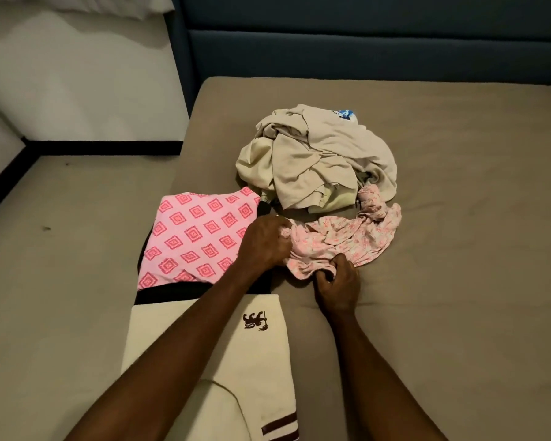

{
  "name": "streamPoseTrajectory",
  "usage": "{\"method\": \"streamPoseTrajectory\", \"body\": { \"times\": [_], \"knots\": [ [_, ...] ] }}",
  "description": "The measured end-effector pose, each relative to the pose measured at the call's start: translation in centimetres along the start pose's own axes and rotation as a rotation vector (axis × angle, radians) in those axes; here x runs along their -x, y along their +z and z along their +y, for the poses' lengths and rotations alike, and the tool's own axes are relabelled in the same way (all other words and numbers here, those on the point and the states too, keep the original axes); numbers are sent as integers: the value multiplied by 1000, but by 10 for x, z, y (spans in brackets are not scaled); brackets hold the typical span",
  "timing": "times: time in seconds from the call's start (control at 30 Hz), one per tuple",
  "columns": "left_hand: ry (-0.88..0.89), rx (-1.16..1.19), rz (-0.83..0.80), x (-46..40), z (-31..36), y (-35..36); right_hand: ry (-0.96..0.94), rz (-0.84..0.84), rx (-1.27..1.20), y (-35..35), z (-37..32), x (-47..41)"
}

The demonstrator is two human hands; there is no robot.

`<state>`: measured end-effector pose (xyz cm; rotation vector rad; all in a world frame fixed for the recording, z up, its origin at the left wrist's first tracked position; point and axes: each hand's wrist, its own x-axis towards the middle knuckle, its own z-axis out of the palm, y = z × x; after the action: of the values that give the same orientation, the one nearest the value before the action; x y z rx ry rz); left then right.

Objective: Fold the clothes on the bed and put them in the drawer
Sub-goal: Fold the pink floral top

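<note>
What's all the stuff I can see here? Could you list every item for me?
bed: one, grey-brown cover, fills the right and middle
headboard: one, dark blue, along the top
pile of unfolded clothes: one heap, beige and pale yellow with a bit of blue print, middle of the bed
floral garment: one, light pink, crumpled, just in front of the pile
diamond-print garment: one, pink with red diamonds, folded, near the bed's left edge, on something dark
cream garment: one, cream with a dark emblem and maroon stripes, folded, nearest the camera
floor: grey-beige, left of the bed
left hand: grips the floral garment's left end
right hand: grips its near edge
</note>
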<state>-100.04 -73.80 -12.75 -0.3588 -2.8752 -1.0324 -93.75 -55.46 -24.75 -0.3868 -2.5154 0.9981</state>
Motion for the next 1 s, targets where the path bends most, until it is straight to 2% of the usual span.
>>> {"method": "streamPoseTrajectory", "body": {
  "times": [0.13, 0.2, 0.27, 0.37, 0.43, 0.53, 0.6, 0.67, 0.77, 0.87, 0.93, 1.0],
  "knots": [
    [41, 171, 159, 69, 25, -15, 55, -40, -132, -22, -22, -5],
    [44, 286, 186, 104, 39, -19, 121, -53, -196, -42, -30, -5],
    [47, 349, 165, 143, 55, -21, 205, 7, -124, -76, -28, 13],
    [63, 316, 78, 189, 69, -12, 361, 144, -130, -142, 12, 67],
    [50, 287, -21, 225, 82, -4, 381, 137, -157, -194, 42, 118],
    [73, 254, -200, 285, 99, 16, 459, 41, -406, -269, 55, 196],
    [98, 178, -304, 330, 106, 34, 485, 67, -463, -305, 59, 245],
    [115, 159, -340, 373, 107, 49, 473, 128, -434, -327, 62, 295],
    [151, 30, -252, 426, 97, 60, 510, 275, -390, -330, 70, 354],
    [267, -104, -57, 452, 81, 56, 485, 351, -359, -316, 73, 395],
    [255, -103, 0, 453, 73, 46, 474, 422, -369, -306, 65, 412],
    [240, -6, -22, 450, 65, 40, 523, 577, -429, -298, 51, 418]
  ]
}}
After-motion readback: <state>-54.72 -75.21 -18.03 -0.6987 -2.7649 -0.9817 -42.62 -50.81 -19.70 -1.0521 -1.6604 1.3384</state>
